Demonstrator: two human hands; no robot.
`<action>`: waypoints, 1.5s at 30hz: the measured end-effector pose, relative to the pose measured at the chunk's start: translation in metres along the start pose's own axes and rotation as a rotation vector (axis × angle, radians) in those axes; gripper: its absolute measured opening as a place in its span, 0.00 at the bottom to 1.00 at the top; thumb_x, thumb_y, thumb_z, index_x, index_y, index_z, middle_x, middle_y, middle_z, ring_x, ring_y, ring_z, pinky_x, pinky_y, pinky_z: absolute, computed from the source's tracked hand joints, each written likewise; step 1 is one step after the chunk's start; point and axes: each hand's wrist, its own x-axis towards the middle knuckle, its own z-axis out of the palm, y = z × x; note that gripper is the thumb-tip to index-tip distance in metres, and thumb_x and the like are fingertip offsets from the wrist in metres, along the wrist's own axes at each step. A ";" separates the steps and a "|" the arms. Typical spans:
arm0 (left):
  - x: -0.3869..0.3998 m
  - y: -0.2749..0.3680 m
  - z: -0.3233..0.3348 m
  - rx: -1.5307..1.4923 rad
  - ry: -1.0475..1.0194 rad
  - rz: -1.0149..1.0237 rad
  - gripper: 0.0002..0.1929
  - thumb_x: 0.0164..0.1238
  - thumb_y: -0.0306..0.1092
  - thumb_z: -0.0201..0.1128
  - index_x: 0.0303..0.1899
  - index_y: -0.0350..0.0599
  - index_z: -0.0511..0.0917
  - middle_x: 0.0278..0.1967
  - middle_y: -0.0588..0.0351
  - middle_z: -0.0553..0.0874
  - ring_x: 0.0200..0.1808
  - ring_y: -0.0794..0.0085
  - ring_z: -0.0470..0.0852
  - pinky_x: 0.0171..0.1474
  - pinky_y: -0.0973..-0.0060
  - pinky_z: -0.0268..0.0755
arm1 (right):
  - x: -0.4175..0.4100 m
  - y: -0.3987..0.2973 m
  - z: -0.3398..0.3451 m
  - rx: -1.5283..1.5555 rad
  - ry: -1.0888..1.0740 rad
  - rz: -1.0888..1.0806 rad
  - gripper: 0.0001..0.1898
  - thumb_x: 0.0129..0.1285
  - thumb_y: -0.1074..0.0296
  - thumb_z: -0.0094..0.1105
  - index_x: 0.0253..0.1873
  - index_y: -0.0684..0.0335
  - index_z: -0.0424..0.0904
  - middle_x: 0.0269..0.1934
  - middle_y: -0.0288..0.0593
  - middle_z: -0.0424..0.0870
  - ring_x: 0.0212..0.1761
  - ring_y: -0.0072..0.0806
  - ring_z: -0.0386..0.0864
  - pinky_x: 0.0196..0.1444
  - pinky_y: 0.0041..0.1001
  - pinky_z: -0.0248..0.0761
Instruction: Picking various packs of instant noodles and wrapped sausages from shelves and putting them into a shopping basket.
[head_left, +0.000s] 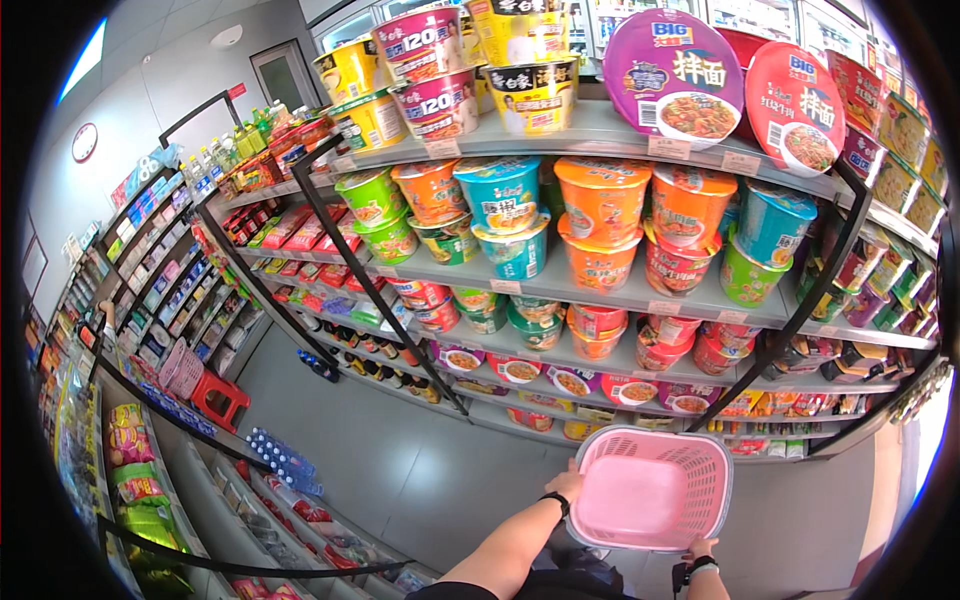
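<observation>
A pink plastic basket (637, 487) with slotted walls and a greyish rim is held low before me, above the floor. Its bottom is bare. My left hand (571, 484) grips the rim at the left side; a black band circles that wrist. Around the near right corner of the rim, my right hand (702, 549) has its fingers closed, with bands on that wrist too. Past the basket stands a shelf unit stacked with instant noodle cups, among them an orange cup (602, 201), a teal cup (496, 193) and a purple noodle bowl (673, 79) standing on edge on top.
Snack bags (139, 480) fill the low shelf at left. Shrink-wrapped water bottles (285, 459) and a red plastic stool (219, 396) stand on the grey tiled floor (420, 480). Another pink basket (181, 369) is by the stool. Another person's arm (109, 315) shows at far left.
</observation>
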 end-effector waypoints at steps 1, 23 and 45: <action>0.002 -0.002 -0.001 -0.019 -0.022 0.047 0.33 0.66 0.51 0.43 0.68 0.51 0.45 0.56 0.40 0.72 0.57 0.50 0.72 0.59 0.59 0.62 | -0.001 0.000 0.000 -0.031 0.034 0.002 0.37 0.65 0.52 0.42 0.66 0.50 0.25 0.39 0.62 0.74 0.24 0.49 0.78 0.19 0.46 0.69; 0.005 -0.056 0.018 -0.105 0.053 0.557 0.47 0.51 0.50 0.65 0.60 0.18 0.52 0.54 0.23 0.67 0.59 0.43 0.66 0.62 0.67 0.58 | -0.101 -0.006 0.010 -0.274 0.023 -0.256 0.52 0.50 0.45 0.60 0.64 0.83 0.40 0.56 0.68 0.68 0.61 0.48 0.67 0.60 0.33 0.63; -0.021 -0.088 0.076 -0.466 0.055 -0.188 0.30 0.67 0.42 0.49 0.63 0.35 0.50 0.52 0.37 0.71 0.35 0.48 0.81 0.27 0.57 0.78 | -0.034 0.102 -0.130 0.020 -0.038 -0.058 0.25 0.59 0.56 0.56 0.60 0.59 0.68 0.38 0.42 0.83 0.31 0.26 0.81 0.33 0.27 0.76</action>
